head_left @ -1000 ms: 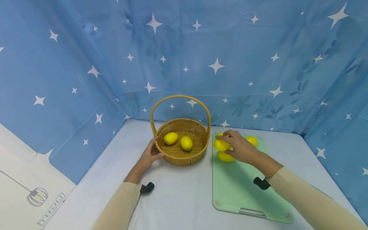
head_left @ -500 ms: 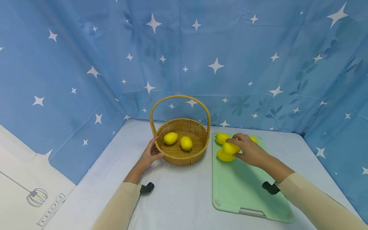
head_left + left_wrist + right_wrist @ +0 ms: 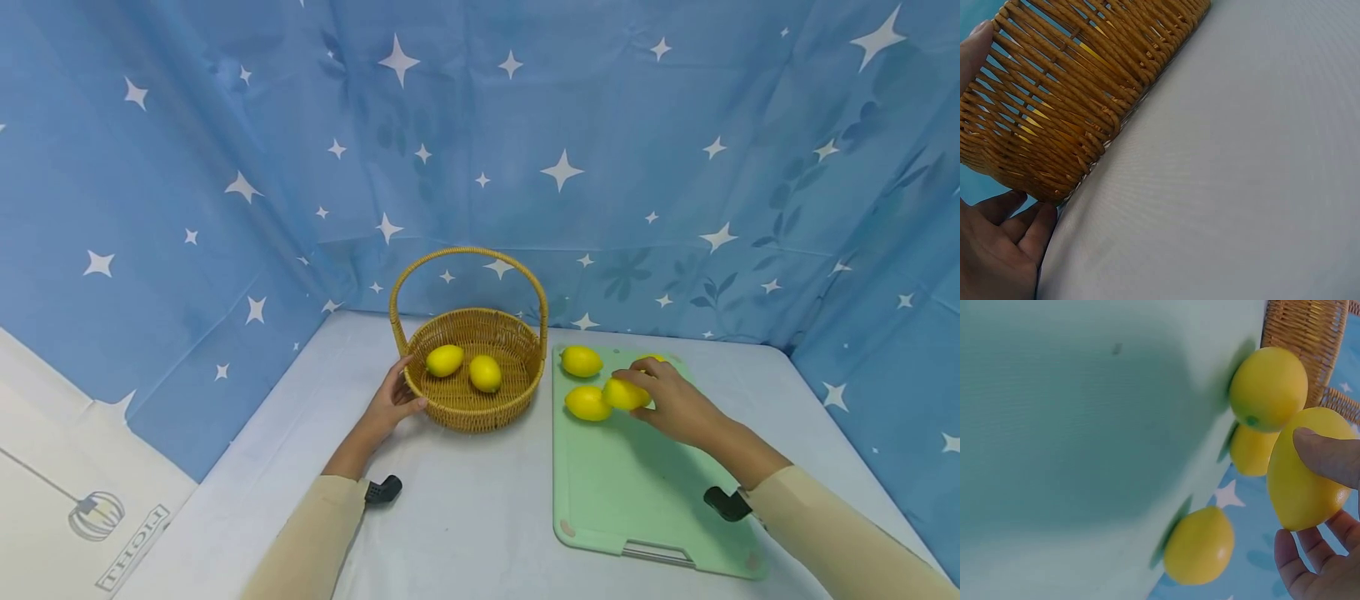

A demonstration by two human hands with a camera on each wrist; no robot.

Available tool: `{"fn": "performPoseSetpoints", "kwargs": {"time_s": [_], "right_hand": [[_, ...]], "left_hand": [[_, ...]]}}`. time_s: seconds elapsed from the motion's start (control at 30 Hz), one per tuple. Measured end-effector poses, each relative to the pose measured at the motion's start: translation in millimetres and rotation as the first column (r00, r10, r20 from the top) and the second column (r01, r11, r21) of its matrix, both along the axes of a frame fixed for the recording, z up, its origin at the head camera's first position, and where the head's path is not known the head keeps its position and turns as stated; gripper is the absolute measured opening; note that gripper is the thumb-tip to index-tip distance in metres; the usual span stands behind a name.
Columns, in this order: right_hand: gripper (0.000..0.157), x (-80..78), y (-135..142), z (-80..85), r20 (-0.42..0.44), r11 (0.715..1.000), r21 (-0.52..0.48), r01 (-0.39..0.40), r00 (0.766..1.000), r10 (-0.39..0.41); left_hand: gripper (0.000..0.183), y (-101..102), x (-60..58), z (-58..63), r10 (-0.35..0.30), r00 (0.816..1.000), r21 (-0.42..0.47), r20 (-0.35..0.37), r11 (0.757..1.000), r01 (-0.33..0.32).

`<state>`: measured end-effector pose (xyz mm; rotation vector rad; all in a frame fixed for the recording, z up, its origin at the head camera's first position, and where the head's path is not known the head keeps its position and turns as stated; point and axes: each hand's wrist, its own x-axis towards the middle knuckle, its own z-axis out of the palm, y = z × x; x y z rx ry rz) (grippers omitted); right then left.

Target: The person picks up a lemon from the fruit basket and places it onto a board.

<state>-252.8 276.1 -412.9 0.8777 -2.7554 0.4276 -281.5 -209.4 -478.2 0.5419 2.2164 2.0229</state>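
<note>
A round wicker basket [image 3: 472,419] with a tall arched handle stands on the table, two lemons [image 3: 445,361] lying inside. My left hand [image 3: 388,404] holds its near left side, thumb and fingers spread around the woven wall [image 3: 1072,94]. Over the green cutting board [image 3: 622,492], my right hand [image 3: 678,408] pinches a lemon [image 3: 625,394] between thumb and fingers. In the right wrist view that lemon [image 3: 1300,481] looks raised off the board. Beside it lie a front lemon [image 3: 587,403] and a back lemon [image 3: 581,362]. Another lemon [image 3: 652,357] is mostly hidden behind my right hand.
The white-covered table [image 3: 465,517] carries both basket and board. A metal handle [image 3: 658,552] is set in the board's near edge. A blue star-patterned curtain [image 3: 465,125] hangs behind the table and along its sides.
My right hand has moved right and slightly toward me with its lemon, away from the back left lemon, which now shows fully. My left hand and the basket have stayed put.
</note>
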Motion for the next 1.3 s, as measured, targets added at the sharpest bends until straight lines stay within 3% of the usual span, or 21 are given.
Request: {"fn": "performPoseSetpoints", "kwargs": {"time_s": [0.27, 0.77, 1.03, 1.3], "right_hand": [[0.062, 7.4, 16.9, -14.0, 0.038, 0.997, -0.025, 0.069, 0.997, -0.068], [0.062, 15.0, 39.4, -24.0, 0.104, 0.988, -0.041, 0.151, 0.984, -0.146], [0.062, 13.3, 47.9, -28.5, 0.066, 0.989, -0.055, 0.139, 0.989, -0.136], [0.061, 11.4, 51.8, -32.7, 0.114, 0.989, -0.047, 0.142, 0.984, -0.136]], "left_hand": [[0.088, -5.4, -16.5, -27.8, 0.027, 0.999, -0.002, -0.023, 1.0, -0.027], [0.089, -4.8, -17.0, -28.9, 0.041, 0.999, -0.016, -0.032, 0.999, -0.041], [0.089, -4.3, -17.3, -28.2, 0.049, 0.999, -0.01, -0.019, 0.999, -0.049], [0.09, -4.5, -12.7, -19.2, 0.022, 1.0, 0.0, 0.016, 1.0, -0.022]]}}
